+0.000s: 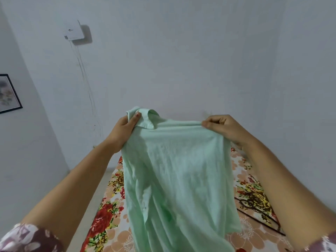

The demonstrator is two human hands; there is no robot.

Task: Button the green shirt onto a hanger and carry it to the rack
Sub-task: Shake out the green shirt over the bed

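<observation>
I hold a pale green shirt (174,170) up in front of me above the bed, and its body hangs down over the floral sheet. My left hand (125,130) grips the collar end, thumb on top of the fabric. My right hand (223,127) pinches the shirt's top edge at the other shoulder, fingers curled. A thin black hanger (254,211) lies on the bed to the right, partly hidden behind my right forearm.
The bed with a floral sheet (111,211) fills the lower middle. A pale wall rises right behind it, with a white box and hanging cables (74,31) on it. A framed picture (9,93) hangs on the left wall. No rack is in view.
</observation>
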